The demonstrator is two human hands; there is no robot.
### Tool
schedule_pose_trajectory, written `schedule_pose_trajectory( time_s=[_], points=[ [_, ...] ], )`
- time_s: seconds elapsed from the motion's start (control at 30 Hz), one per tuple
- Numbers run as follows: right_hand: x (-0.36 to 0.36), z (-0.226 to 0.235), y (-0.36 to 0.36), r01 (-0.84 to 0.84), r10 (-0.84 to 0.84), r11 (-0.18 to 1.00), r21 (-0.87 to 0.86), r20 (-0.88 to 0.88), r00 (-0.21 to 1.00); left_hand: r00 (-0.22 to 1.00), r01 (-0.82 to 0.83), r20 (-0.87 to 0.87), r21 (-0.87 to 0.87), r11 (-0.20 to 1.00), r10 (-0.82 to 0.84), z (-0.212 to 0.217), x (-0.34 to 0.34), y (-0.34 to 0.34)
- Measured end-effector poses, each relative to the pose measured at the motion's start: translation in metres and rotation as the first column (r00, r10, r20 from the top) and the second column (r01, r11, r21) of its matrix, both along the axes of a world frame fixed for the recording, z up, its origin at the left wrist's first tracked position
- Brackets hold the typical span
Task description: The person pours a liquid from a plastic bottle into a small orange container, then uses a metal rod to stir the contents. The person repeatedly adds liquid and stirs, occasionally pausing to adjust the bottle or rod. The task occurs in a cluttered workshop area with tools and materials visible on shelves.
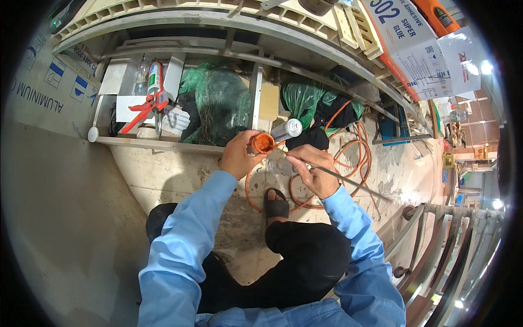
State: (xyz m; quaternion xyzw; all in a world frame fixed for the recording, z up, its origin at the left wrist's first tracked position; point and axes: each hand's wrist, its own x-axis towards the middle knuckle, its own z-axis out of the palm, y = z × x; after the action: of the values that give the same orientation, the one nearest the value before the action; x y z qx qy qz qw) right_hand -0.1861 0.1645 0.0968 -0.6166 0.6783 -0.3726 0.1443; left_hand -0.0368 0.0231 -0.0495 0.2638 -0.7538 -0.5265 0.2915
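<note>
My left hand [238,153] is wrapped round a small open jar [263,143] with orange-brown stuff inside, its mouth turned up toward me. In my right hand [318,171] is a long thin stick [354,184], pinched between thumb and fingers. One end of the stick reaches the jar's rim, where I cannot tell whether it dips in; the other end slants away to the lower right. Just beyond the jar is a silver spray can [287,131], tilted, close to my left fingertips but seemingly not held.
A low metal-framed shelf holds green plastic bags [220,101], a red caulking gun [146,113] and a cartridge [155,76]. An orange hose [366,158] coils on the floor. Right of my arm stands a slatted metal rack [457,240]. A cardboard box [406,54] sits above.
</note>
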Motion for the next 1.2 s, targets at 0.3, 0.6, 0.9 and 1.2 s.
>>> schedule_pose_trajectory(
  time_s=[0.3, 0.6, 0.9, 1.2],
  points=[
    [0.004, -0.006, -0.014, 0.046, -0.051, 0.994, 0.098, 0.049, 0.998, 0.999, 0.028, 0.015, 0.039, 0.999, -0.029, 0.005, 0.005, -0.004],
    [-0.002, 0.001, -0.028, -0.028, 0.009, 0.987, 0.156, 0.12, 0.993, 0.999, 0.036, 0.001, 0.094, 0.995, -0.037, 0.009, 0.008, -0.009],
    [-0.001, 0.008, -0.039, -0.093, 0.081, 0.972, 0.214, 0.066, 0.995, 0.999, 0.046, 0.018, 0.086, 0.995, -0.047, 0.012, 0.009, -0.009],
    [0.005, 0.012, -0.044, -0.023, -0.017, 0.971, 0.24, 0.164, 0.986, 0.999, 0.035, -0.003, 0.137, 0.99, -0.035, 0.012, 0.009, -0.009]
  ],
)
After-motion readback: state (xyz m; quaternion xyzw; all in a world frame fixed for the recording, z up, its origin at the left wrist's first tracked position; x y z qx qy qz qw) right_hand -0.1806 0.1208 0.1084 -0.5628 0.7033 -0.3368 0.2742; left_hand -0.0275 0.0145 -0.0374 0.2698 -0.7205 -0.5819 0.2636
